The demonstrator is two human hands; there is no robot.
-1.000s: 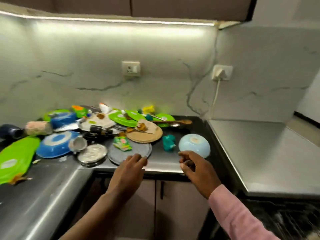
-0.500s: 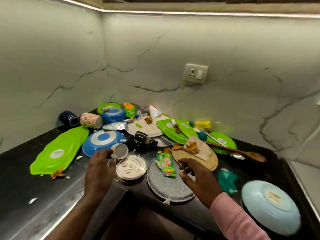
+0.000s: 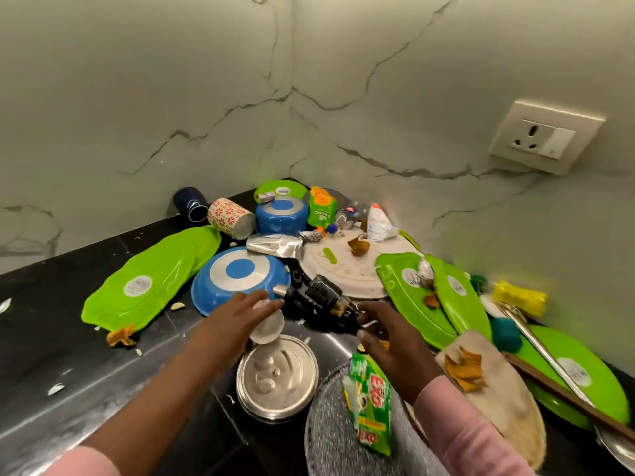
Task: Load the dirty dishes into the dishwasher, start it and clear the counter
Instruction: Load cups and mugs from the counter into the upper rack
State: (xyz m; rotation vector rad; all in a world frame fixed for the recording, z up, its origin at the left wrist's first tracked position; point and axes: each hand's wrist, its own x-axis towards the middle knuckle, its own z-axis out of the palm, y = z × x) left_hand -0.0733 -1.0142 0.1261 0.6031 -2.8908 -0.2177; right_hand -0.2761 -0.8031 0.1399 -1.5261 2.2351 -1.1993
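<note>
The left hand (image 3: 240,317) has its fingers (image 3: 266,305) curled round a small white cup (image 3: 266,326), tilted over the steel plate (image 3: 277,376) at six o'clock of the pile. The right hand (image 3: 388,338) hovers with loose fingers, holding nothing, beside the black bottle (image 3: 323,300) lying on the table (image 3: 68,355). The dirty dishes crowd the corner from nine to three o'clock, overlapping. Lifting the cup could spill dregs, and pulling any one dish may drag scraps and wrappers (image 3: 371,403) off the edge.

Two bare hands, left hand (image 3: 237,316) and right hand (image 3: 391,341). Pink long sleeves (image 3: 470,434) on both arms (left pushed back, forearm bare; right at wrist). No jewellery visible.
</note>
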